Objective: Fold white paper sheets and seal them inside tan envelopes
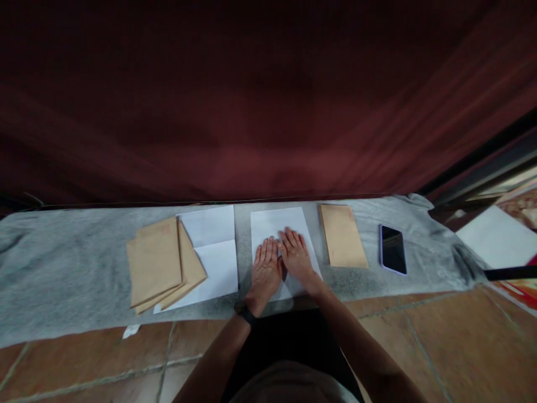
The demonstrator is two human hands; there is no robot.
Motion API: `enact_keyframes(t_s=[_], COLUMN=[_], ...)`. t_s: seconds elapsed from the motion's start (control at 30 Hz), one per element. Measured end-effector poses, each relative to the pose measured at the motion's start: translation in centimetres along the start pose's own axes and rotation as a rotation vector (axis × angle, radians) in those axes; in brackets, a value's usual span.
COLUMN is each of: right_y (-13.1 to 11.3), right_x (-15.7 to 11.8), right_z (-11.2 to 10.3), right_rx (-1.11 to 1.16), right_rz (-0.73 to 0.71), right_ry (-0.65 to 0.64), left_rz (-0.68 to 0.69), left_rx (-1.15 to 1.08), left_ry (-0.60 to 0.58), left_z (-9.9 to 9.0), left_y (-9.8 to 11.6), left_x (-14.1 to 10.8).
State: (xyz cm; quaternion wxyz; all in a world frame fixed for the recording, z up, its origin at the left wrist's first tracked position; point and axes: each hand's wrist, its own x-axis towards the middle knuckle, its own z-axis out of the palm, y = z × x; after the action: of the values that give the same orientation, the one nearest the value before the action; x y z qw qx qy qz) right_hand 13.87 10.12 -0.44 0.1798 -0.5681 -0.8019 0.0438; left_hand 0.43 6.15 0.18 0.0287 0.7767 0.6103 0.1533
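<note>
A white sheet of paper (272,221) lies on the grey cloth in front of me. My left hand (265,271) rests flat on its left part, fingers stretched out and pointing away from me. Beside it, my right hand (297,258) also presses flat on the sheet, with its fingertips a little farther forward. Both palms cover the middle of the paper, and the two thumbs are close together. A dark wristband (245,313) is on my left wrist. Neither hand grips anything.
Left of the sheet, several brown envelopes (155,260) overlap creased white paper (216,268). To the right lie more brown envelopes (343,236) and a phone (393,249) in a purple case. The grey cloth (71,263) borders a dark red curtain (268,134); tiled floor (419,336) is nearer me.
</note>
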Motion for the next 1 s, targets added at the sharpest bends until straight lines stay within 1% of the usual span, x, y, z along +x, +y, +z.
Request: enact_keyframes(t_s=[0.1, 0.2, 0.3, 0.43, 0.53, 0.63, 0.73, 0.83, 1.0], right_y=[0.1, 0.9, 1.6, 1.7, 0.8, -0.7, -1.4, -0.9, 1.1], right_x=[-1.9, -2.6, -3.2, -4.5, -6.2, -8.1, -9.6, -10.6, -12.1], right_z=[0.0, -0.2, -0.4, -0.9, -1.4, -1.7, -1.9, -2.3, -3.1], right_rx=[-0.029, -0.056, -0.072, -0.091, -0.096, -0.089, -0.087, -0.107, -0.147], right_rz=[0.051, 0.113, 0.141, 0.174, 0.128, 0.023, -0.021, -0.014, -0.020], right_ry=[0.041, 0.105, 0.158, 0.203, 0.175, 0.088, 0.046, 0.053, 0.073], left_rz=[-0.009, -0.021, -0.052, -0.098, -0.094, 0.031, 0.141, 0.165, 0.143], left_rx=[0.009, 0.018, 0.026, 0.038, 0.041, 0.034, 0.050, 0.064, 0.067], left_ry=[0.004, 0.037, 0.075, 0.105, 0.112, 0.056, 0.005, 0.001, 0.015], left_z=[-0.1, -0.2, -0.3, -0.7, -1.3, -1.5, -1.6, -1.8, -2.7], left_y=[-0.2, -0.9, -1.7, -2.0, -1.1, 0.6, 1.6, 1.1, -0.9], left_x=[-1.0, -1.3, -1.5, -2.4, -3.7, -5.5, -6.9, -7.8, -9.1])
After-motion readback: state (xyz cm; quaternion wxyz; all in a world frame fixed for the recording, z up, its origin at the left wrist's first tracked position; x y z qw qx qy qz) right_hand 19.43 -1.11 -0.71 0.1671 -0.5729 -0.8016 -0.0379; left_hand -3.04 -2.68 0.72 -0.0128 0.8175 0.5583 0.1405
